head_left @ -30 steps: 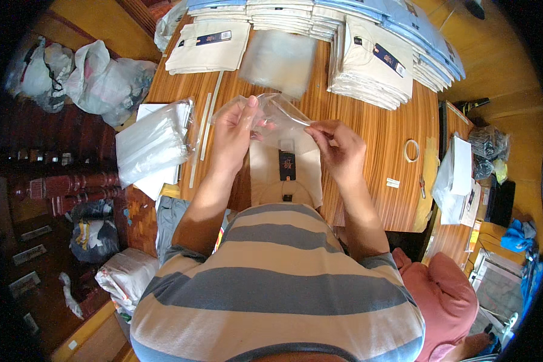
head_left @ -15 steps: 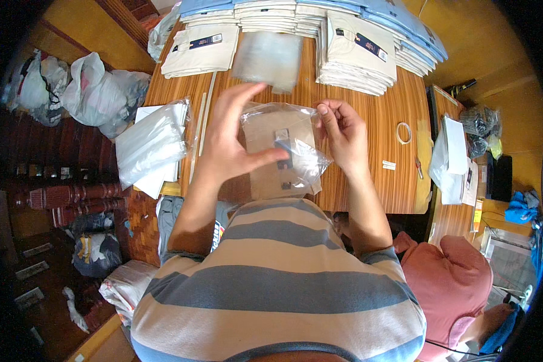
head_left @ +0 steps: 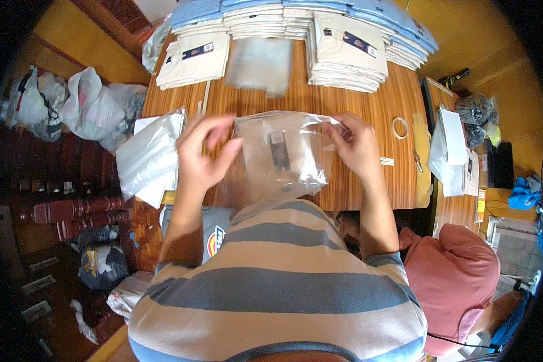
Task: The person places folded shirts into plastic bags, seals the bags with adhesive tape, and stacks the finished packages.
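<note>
A clear plastic bag [head_left: 312, 148] lies before me with a folded beige garment [head_left: 259, 157] inside it. A dark tag [head_left: 280, 151] shows through the film. My right hand [head_left: 355, 142] is closed, pinching the bag's upper right corner between thumb and fingers. At the upper left corner is my left hand [head_left: 205, 151], its fingers curled and smeared by motion. Thumb and fingers show a gap, and whether they grip the film cannot be made out. The near end of the bag reaches my striped shirt [head_left: 277, 235].
Beyond the bag lie a pile of clear bags [head_left: 259, 63], folded beige shirts [head_left: 193, 57] and a taller beige stack [head_left: 347, 57]. More clear bags [head_left: 148, 151] lie at left. A tape roll [head_left: 400, 128] and a small cutter [head_left: 417, 161] lie at right. Another person's reddish clothing [head_left: 452, 283] is at lower right.
My left hand has moved from over the bag to its upper left corner, fingers drawing in. My right hand has shifted slightly right and nearer me. The bag's upper edge looks straighter.
</note>
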Motion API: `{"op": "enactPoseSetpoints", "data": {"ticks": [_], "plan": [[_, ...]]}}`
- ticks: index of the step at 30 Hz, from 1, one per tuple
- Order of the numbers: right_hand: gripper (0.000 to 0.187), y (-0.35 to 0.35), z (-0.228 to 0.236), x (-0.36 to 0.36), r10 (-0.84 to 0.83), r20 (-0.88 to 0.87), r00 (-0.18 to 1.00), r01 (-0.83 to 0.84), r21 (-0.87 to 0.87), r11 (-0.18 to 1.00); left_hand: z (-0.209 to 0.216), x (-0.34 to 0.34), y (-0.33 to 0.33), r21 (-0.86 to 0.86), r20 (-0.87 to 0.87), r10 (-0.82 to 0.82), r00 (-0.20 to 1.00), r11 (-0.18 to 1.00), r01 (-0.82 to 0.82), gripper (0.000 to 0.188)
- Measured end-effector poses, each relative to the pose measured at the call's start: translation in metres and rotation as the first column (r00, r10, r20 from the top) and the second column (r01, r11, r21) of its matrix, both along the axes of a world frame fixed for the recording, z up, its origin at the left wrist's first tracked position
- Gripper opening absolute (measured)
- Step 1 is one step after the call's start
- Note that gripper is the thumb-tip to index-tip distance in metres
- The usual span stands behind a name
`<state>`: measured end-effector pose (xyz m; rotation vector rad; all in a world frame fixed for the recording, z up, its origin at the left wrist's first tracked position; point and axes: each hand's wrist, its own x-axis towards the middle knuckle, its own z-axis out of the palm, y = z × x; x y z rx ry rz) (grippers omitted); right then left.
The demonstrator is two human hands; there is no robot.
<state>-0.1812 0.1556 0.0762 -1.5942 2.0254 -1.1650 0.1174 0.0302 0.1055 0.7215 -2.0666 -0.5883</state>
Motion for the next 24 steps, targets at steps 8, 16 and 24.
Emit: {"op": "enactPoseSetpoints", "data": {"ticks": [8,16,24], "plan": [[0.031,0.029,0.032,0.023,0.122,-0.680,0.723,-0.416,-0.287,0.863,-0.061,-0.001,0.032,0.581,-0.706,0.133,0.696,-0.452,0.676,0.120],[0.043,0.050,-0.035,0.018,0.530,-0.208,0.822,-0.560,-0.130,0.818,-0.114,-0.027,-0.027,0.705,-0.678,-0.045,0.734,-0.325,0.631,0.067],[0.037,-0.022,-0.126,-0.019,0.220,0.786,0.577,-0.290,-0.054,0.955,-0.105,-0.057,-0.104,0.730,-0.621,-0.520,0.586,-0.112,0.674,0.060]]}}
